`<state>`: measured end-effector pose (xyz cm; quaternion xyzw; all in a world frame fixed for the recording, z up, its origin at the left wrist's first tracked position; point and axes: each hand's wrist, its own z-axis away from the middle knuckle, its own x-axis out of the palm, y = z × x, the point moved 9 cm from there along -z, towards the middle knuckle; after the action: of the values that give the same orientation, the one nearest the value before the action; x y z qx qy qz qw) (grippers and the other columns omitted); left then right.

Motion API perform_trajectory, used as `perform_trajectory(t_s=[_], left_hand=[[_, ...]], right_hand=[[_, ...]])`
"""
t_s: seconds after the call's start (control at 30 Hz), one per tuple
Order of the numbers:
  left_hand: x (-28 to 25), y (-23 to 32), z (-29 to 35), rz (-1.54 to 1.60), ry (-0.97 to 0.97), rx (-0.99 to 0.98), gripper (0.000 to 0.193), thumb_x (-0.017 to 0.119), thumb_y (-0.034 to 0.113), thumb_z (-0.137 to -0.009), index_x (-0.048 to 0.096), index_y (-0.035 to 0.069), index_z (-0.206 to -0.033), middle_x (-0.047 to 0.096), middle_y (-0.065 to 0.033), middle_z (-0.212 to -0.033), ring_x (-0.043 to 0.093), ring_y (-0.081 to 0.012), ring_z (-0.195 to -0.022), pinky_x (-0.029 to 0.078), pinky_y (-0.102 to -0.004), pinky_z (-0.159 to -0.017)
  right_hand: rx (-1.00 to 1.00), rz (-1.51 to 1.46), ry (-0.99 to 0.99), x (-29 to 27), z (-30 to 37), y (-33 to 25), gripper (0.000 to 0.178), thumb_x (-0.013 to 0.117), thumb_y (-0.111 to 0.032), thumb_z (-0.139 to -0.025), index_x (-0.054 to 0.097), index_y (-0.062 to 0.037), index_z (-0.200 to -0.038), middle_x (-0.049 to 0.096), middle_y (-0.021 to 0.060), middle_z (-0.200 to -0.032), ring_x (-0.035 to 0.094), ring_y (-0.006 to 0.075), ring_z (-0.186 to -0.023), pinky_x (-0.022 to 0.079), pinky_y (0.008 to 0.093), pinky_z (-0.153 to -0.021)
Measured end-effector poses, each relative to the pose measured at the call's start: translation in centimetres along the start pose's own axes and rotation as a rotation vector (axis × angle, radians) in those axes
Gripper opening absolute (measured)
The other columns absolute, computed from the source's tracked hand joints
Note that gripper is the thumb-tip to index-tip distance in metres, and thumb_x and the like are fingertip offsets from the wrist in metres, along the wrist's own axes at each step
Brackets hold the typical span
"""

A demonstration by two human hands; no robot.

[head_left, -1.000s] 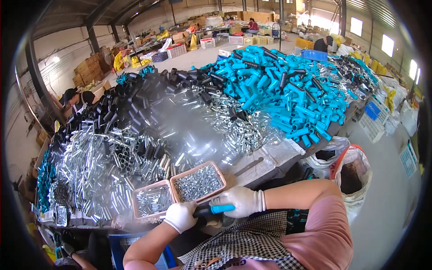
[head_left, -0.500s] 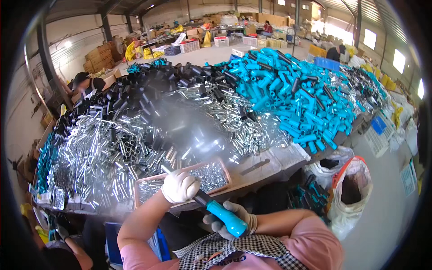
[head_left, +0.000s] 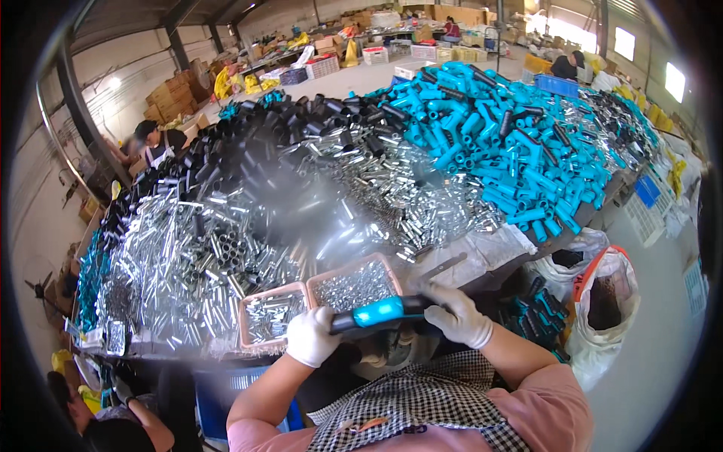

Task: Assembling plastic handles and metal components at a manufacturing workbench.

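Observation:
A tube-shaped part [head_left: 379,311], teal in the middle and black at both ends, lies nearly level in front of my checked apron. My left hand [head_left: 312,337], in a white glove, is closed round its black left end. At its other black end, my right hand [head_left: 461,320], also gloved, has its fingers stretched out and the thumb apart; motion blurs the fingertips. Whether the palm touches the end cannot be made out. Just beyond the part stand two shallow pinkish trays: the left tray [head_left: 242,324] holds short metal pieces, the right tray [head_left: 398,280] small metal bits.
Heaped across the table are metal tubes [head_left: 166,248], black sleeves [head_left: 218,162] and teal sleeves [head_left: 489,135]. White sacks [head_left: 602,343] stand at the right by a pile of black-and-teal parts [head_left: 536,316]. Co-workers sit at the left [head_left: 154,143] and lower left [head_left: 113,422].
The part has swung from slanting to nearly level. My left hand has moved down onto its black end; my right hand has left its teal end and come up to the right.

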<state>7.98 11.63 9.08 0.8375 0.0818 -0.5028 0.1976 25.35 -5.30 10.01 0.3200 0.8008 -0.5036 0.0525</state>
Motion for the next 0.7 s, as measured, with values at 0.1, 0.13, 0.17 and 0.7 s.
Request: perform_trajectory(t_s=[0.1, 0.13, 0.17, 0.7], left_hand=[[2.8, -2.0, 1.7, -0.031, -0.188, -0.192, 0.025, 0.074, 0.022, -0.067, 0.064, 0.011, -0.087, 0.065, -0.0138, -0.073, 0.066, -0.0347, -0.066, 0.053, -0.0456, -0.061], [3.8, 0.0, 2.3, -0.017, -0.253, -0.029, 0.025, 0.074, 0.024, -0.068, 0.064, 0.011, -0.087, 0.065, -0.0137, -0.07, 0.066, -0.0339, -0.066, 0.054, -0.0448, -0.061], [4.6, 2.0, 3.5, -0.013, -0.321, 0.104, 0.025, 0.074, 0.024, -0.067, 0.065, 0.011, -0.087, 0.065, -0.0132, -0.07, 0.067, -0.0327, -0.066, 0.054, -0.0435, -0.061], [4.8, -0.5, 3.6, 0.197, -0.29, -0.206, 0.02, 0.074, 0.021, -0.071, 0.068, 0.005, -0.083, 0.069, -0.0144, -0.076, 0.069, -0.0317, -0.068, 0.056, -0.0397, -0.064]], right_hand=[[-0.4, 0.024, -0.133, 3.0, 1.0, -6.9, 0.054, 0.053, -0.026, -0.095, 0.043, -0.0065, -0.144, 0.031, 0.0241, -0.153, 0.026, 0.0371, -0.144, 0.022, 0.0433, -0.117], [-0.478, -0.001, -0.15, 2.7, 0.6, -7.7, 0.053, 0.052, -0.023, -0.095, 0.043, -0.0065, -0.144, 0.031, 0.0232, -0.153, 0.025, 0.036, -0.145, 0.02, 0.0433, -0.118], [-0.555, -0.03, -0.174, 2.7, 0.5, -8.6, 0.052, 0.051, -0.019, -0.095, 0.043, -0.0066, -0.144, 0.031, 0.0223, -0.154, 0.023, 0.035, -0.146, 0.017, 0.0434, -0.119], [-0.417, -0.019, -0.235, 2.9, -1.4, -7.6, 0.055, 0.053, -0.015, -0.092, 0.041, 0.0052, -0.142, 0.042, 0.015, -0.149, 0.037, 0.0245, -0.139, 0.024, 0.0394, -0.116]])
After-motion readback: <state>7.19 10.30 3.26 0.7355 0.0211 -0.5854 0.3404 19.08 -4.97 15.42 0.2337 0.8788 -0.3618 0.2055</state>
